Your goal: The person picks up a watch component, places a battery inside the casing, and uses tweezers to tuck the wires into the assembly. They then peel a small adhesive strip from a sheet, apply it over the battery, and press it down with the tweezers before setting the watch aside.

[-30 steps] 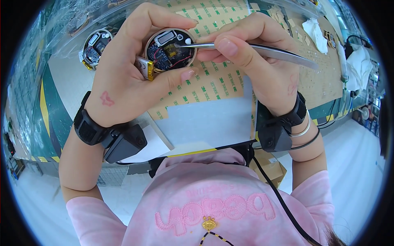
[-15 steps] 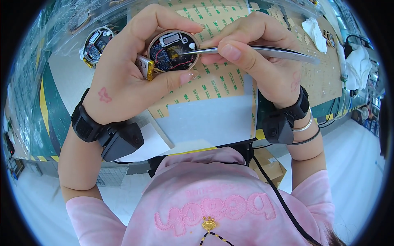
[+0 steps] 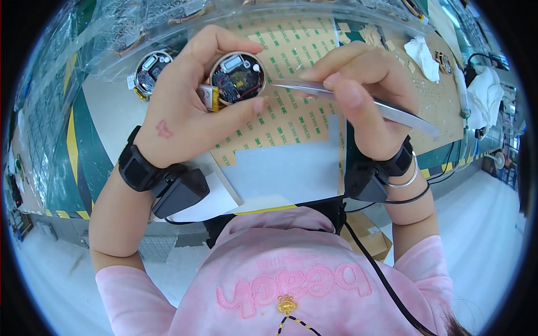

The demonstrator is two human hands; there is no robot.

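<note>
My left hand [image 3: 182, 109] grips an open round watch case [image 3: 238, 79] by its rim, thumb below and fingers above. Inside it show a dark circuit board, a small white-framed rectangular part and thin red wires. A small silver battery with yellow tape [image 3: 210, 98] sticks out of the case's left side, beside my palm. My right hand [image 3: 372, 95] pinches a pair of metal tweezers [image 3: 399, 113]. Their tips lie just right of the case rim, out of the case. Whether anything is between the tips is too small to tell.
A second open watch case [image 3: 151, 71] lies left of my left hand. Under my hands is a printed adhesive sheet [image 3: 291, 120] on a board. Clear plastic trays [image 3: 151, 33] line the back. White cloths [image 3: 423, 59] and small paper scraps [image 3: 371, 35] are at the right.
The tweezers' tips have come out of the watch case to its right as my right hand moved away. The left hand keeps its hold on the case. The whole view has shifted slightly.
</note>
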